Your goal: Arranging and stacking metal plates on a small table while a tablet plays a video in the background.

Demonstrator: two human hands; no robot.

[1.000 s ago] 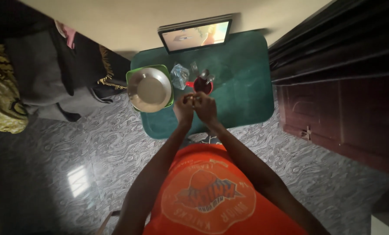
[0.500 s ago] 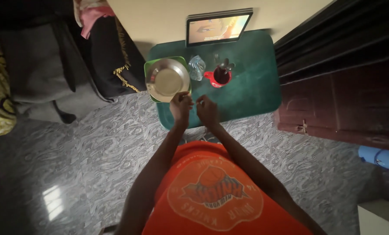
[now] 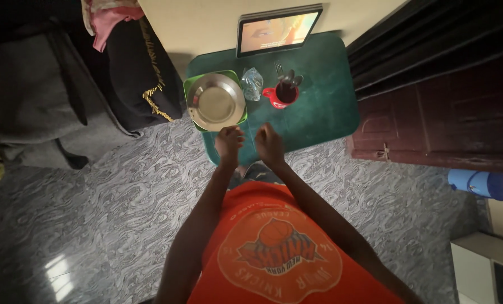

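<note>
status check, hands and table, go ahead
Left hand and right hand closed, apart, at green table edge. Metal plate nearest left. Nothing between hands.

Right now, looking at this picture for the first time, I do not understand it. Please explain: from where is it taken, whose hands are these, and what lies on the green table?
The picture comes from a camera worn on a person's head, looking straight down, so you see their orange shirt and both arms. The left hand and right hand are loosely closed at the near edge of the dark green table; whether they hold anything cannot be told. On the table lie a round metal plate on a green tray, a clear crumpled plastic bag, a red mug with cutlery and a propped tablet screen.
</note>
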